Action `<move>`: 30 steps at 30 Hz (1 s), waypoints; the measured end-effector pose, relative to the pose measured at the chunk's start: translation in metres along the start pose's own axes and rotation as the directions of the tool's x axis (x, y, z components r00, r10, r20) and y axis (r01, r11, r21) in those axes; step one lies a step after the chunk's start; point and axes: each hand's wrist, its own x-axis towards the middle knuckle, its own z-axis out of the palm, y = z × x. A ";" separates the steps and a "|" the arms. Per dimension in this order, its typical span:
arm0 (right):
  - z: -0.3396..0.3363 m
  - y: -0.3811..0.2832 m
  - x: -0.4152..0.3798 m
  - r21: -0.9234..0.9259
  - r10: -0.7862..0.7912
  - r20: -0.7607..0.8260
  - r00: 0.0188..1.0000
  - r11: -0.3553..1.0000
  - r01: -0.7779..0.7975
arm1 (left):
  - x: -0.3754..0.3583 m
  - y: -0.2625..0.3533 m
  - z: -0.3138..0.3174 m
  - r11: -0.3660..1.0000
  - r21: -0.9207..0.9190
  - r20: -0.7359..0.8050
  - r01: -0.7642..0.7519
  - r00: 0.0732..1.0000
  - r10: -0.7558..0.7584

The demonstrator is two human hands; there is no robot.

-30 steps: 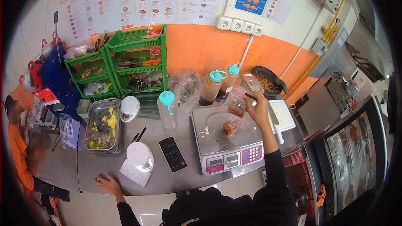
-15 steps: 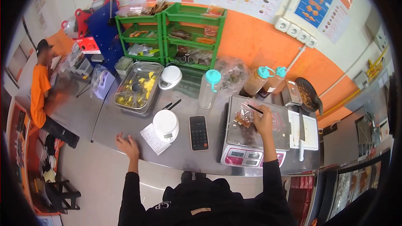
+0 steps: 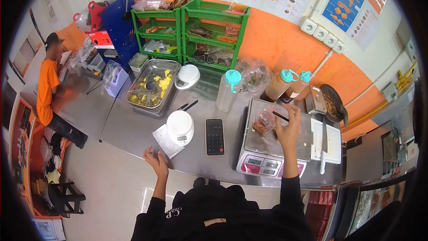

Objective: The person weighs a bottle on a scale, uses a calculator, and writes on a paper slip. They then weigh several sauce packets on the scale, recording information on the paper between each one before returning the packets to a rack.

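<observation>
My right hand [image 3: 288, 125] is over the large scale [image 3: 278, 151], its fingers closed around a black pen [image 3: 280, 116]. Under and beside that hand lies a clear plastic bag [image 3: 263, 123] with brown food in it, on the scale's metal plate. At the table's front edge my left hand [image 3: 157, 160] has its fingers apart and holds nothing. Just above it are a handwritten paper [image 3: 165, 142] and a small white scale [image 3: 180, 127]. A phone [image 3: 215, 137] showing a calculator lies between the two scales.
A tray of yellow food [image 3: 154, 87], a second white scale [image 3: 187, 77], bottles [image 3: 228, 91] and green racks [image 3: 214, 31] stand behind. On the right are a knife [image 3: 324, 145] on a white board [image 3: 315, 129] and a pan [image 3: 332, 102]. A person in orange [image 3: 47, 89] stands far left.
The view has shifted slightly. My left hand has moved right, nearer the paper. My right hand has turned, with its fingers raised around the pen.
</observation>
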 end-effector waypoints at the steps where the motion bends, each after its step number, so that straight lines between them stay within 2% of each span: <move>1: -0.003 0.002 0.000 0.013 -0.025 -0.025 0.999 1.000 0.026 | -0.001 0.001 -0.001 0.999 -0.035 0.008 0.022 1.000 -0.022; 2: -0.005 0.003 0.000 0.024 -0.049 -0.049 0.998 0.998 0.051 | -0.003 0.002 -0.002 0.997 -0.070 0.017 0.045 0.999 -0.044; 5: -0.026 -0.022 -0.002 0.068 0.145 0.017 0.989 0.987 -0.146 | -0.008 0.005 -0.002 0.990 -0.125 0.032 0.067 0.997 -0.063; 8: -0.029 -0.015 -0.013 0.224 0.008 0.004 1.000 0.974 -0.009 | -0.011 0.013 -0.003 0.993 -0.109 0.044 0.036 0.999 -0.031; 11: -0.015 -0.028 -0.025 0.647 0.066 0.189 0.980 0.742 -0.175 | -0.007 0.026 -0.004 0.999 -0.048 0.084 -0.013 0.996 0.017; 13: -0.007 -0.050 -0.039 0.604 0.144 0.438 0.887 0.684 -0.409 | -0.004 0.035 -0.004 0.999 -0.026 0.099 -0.034 0.994 0.037; 15: 0.016 -0.063 -0.053 0.593 0.100 0.662 0.742 0.536 -0.601 | -0.001 0.034 -0.002 0.995 0.030 0.125 -0.097 0.988 0.092; 17: 0.055 -0.073 -0.078 0.620 0.033 0.686 0.727 0.497 -0.607 | 0.001 0.029 0.001 0.993 0.064 0.149 -0.101 0.985 0.091; 20: 0.104 -0.071 -0.115 0.599 -0.079 0.695 0.715 0.615 -0.513 | 0.004 0.018 0.000 0.973 0.157 0.232 -0.170 0.964 0.131; 23: 0.136 -0.066 -0.142 0.570 -0.101 0.736 0.669 0.625 -0.533 | 0.004 0.017 -0.005 0.947 0.214 0.311 -0.241 0.936 0.168; 26: 0.153 -0.070 -0.149 0.490 -0.191 0.866 0.462 0.500 -0.714 | 0.000 0.016 -0.008 0.912 0.275 0.340 -0.305 0.918 0.205; 27: 0.178 -0.061 -0.175 0.443 -0.158 0.896 0.416 0.404 -0.801 | -0.001 0.016 -0.009 0.910 0.274 0.349 -0.310 0.914 0.207; 30: 0.198 -0.101 -0.185 0.321 0.034 0.941 0.337 0.225 -0.920 | 0.001 0.018 -0.010 0.912 0.265 0.364 -0.314 0.908 0.207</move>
